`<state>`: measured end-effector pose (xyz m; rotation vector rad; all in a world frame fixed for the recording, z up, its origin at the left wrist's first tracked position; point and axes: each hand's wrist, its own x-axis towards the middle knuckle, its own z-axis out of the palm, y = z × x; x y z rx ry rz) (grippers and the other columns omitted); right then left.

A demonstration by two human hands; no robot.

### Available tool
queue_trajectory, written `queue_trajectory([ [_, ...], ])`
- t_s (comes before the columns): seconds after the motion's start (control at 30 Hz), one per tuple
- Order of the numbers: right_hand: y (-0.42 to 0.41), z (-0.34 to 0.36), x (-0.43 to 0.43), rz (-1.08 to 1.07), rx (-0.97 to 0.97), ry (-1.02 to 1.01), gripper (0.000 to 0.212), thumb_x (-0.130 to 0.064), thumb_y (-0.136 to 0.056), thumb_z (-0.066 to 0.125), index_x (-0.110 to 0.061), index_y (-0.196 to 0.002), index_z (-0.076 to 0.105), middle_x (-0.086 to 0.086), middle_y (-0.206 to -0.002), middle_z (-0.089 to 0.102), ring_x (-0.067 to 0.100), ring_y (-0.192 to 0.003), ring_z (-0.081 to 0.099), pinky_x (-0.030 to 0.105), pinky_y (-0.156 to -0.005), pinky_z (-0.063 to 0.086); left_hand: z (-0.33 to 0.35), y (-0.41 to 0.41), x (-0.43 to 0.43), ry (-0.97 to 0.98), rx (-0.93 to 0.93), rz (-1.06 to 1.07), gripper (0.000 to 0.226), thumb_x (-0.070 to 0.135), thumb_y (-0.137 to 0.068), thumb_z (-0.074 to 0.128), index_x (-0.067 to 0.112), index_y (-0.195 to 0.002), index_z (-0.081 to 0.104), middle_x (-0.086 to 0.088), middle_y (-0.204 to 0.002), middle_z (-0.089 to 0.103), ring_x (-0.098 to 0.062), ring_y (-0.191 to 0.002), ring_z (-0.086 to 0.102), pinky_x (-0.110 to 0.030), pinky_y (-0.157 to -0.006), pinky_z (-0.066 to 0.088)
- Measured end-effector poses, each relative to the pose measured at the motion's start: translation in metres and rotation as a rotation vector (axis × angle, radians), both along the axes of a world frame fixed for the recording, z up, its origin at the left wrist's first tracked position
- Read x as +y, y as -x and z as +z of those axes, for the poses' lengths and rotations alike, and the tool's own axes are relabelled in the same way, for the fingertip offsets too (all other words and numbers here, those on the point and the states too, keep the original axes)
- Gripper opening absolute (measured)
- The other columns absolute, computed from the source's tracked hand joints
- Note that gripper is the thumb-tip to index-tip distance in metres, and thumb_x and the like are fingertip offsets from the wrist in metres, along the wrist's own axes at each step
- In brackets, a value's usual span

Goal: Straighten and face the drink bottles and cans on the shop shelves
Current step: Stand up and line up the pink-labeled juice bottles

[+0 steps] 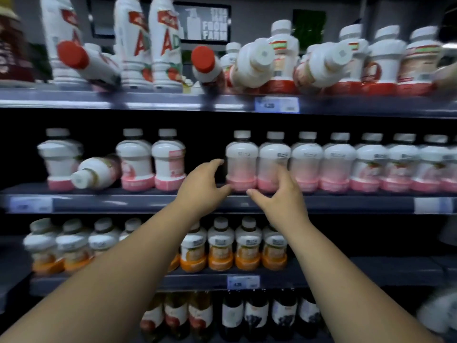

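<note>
Probably the pink-based bottle (241, 160), first in the long row on the middle shelf (148, 205), is full: stiff smooth plastic, rather heavy for its size, so it is best taken around the body above the pink band, not by the small cap. The left hand (204, 185) is just beside it, thumb and fingers spread in an open curve, holding nothing. The right hand (279, 194) is before the neighbouring bottle (273, 159) with fingers loosely spread, and the blur hides whether they touch it.
</note>
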<state>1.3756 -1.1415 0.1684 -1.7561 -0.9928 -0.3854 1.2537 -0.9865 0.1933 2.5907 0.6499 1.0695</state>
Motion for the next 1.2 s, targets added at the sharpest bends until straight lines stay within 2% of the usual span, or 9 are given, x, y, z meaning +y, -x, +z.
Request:
queue_trajectory([
  [0.17, 0.045, -0.001, 0.046, 0.145, -0.065, -0.003, 0.061, -0.038, -0.081, 0.079, -0.022, -0.133, 0.053, -0.006, -0.129, 0.054, 0.014, -0.118, 0.051, 0.033, -0.097, 0.047, -0.007, 0.064, 0.022, 0.0, -0.098, 0.108, 0.06, 0.037, -0.084, 0.072, 0.023, -0.138, 0.049, 0.0, -0.136, 0.056, -0.019, -0.125, 0.053, -0.041, -0.1, 0.047],
  [0.33, 0.079, 0.009, 0.096, 0.203, -0.052, 0.013, 0.064, -0.039, -0.083, 0.078, -0.023, -0.137, 0.049, -0.004, -0.134, 0.051, 0.013, -0.122, 0.05, 0.026, -0.096, 0.042, -0.001, 0.11, 0.063, 0.049, -0.224, 0.225, 0.058, 0.033, -0.083, 0.072, 0.019, -0.134, 0.051, -0.004, -0.13, 0.056, -0.021, -0.119, 0.054, -0.038, -0.097, 0.047],
  [0.47, 0.094, 0.017, 0.139, 0.178, 0.008, 0.088, 0.08, -0.041, -0.08, 0.079, -0.024, -0.145, 0.035, 0.001, -0.141, 0.049, 0.02, -0.124, 0.051, 0.036, -0.097, 0.047, -0.005, 0.121, 0.097, 0.197, -0.284, 0.23, 0.082, 0.039, -0.077, 0.079, 0.018, -0.144, 0.036, -0.004, -0.127, 0.05, -0.019, -0.112, 0.052, -0.035, -0.096, 0.047],
  [0.6, 0.098, 0.028, 0.177, 0.116, 0.06, 0.233, 0.106, -0.05, -0.074, 0.08, -0.021, -0.153, 0.014, 0.008, -0.143, 0.051, 0.031, -0.121, 0.056, 0.039, -0.095, 0.049, -0.009, 0.119, 0.118, 0.237, -0.345, 0.194, 0.09, 0.038, -0.07, 0.08, 0.024, -0.143, 0.03, -0.003, -0.131, 0.049, -0.021, -0.117, 0.052, -0.045, -0.101, 0.047],
  [0.7, 0.094, 0.032, 0.192, 0.067, 0.078, 0.33, 0.111, -0.055, -0.069, 0.08, -0.018, -0.149, 0.012, 0.01, -0.133, 0.058, 0.032, -0.111, 0.062, 0.043, -0.092, 0.052, -0.008, 0.114, 0.127, 0.239, -0.343, 0.171, 0.091, 0.034, -0.07, 0.079, 0.024, -0.144, 0.027, -0.004, -0.132, 0.05, -0.023, -0.117, 0.053, -0.043, -0.099, 0.047],
  [0.87, 0.079, 0.038, 0.183, 0.015, 0.072, 0.348, 0.11, -0.052, -0.065, 0.082, -0.016, -0.146, 0.017, 0.007, -0.13, 0.058, 0.03, -0.109, 0.062, 0.042, -0.093, 0.052, -0.001, 0.103, 0.138, 0.162, -0.289, 0.175, 0.095, 0.032, -0.07, 0.081, 0.019, -0.146, 0.027, -0.01, -0.134, 0.048, -0.029, -0.12, 0.05, -0.04, -0.1, 0.044],
  [1.03, 0.062, 0.039, 0.17, 0.172, 0.229, 0.268, 0.103, -0.027, -0.074, 0.08, -0.02, -0.153, 0.015, 0.003, -0.13, 0.059, 0.019, -0.105, 0.059, 0.028, -0.087, 0.045, 0.008, 0.091, 0.156, 0.31, -0.184, 0.079, 0.099, 0.049, -0.058, 0.081, 0.018, -0.139, 0.033, -0.007, -0.125, 0.059, -0.028, -0.113, 0.059, -0.043, -0.096, 0.05],
  [1.13, 0.066, 0.034, 0.174, 0.069, 0.214, 0.212, 0.112, -0.051, -0.057, 0.09, -0.016, -0.142, 0.025, 0.004, -0.133, 0.053, 0.024, -0.115, 0.056, 0.034, -0.093, 0.046, 0.007, 0.086, 0.158, 0.38, -0.103, 0.056, 0.087, 0.057, -0.06, 0.08, 0.016, -0.123, 0.037, -0.005, -0.12, 0.063, -0.029, -0.111, 0.061, -0.044, -0.095, 0.05],
  [1.2, 0.068, 0.032, 0.176, 0.044, 0.191, 0.237, 0.12, -0.065, -0.05, 0.085, -0.015, -0.141, 0.024, 0.006, -0.138, 0.05, 0.027, -0.122, 0.054, 0.039, -0.099, 0.046, 0.006, 0.085, 0.158, 0.38, -0.094, 0.06, 0.096, 0.067, -0.054, 0.074, 0.015, -0.126, 0.037, -0.004, -0.122, 0.063, -0.028, -0.112, 0.062, -0.045, -0.095, 0.05],
])
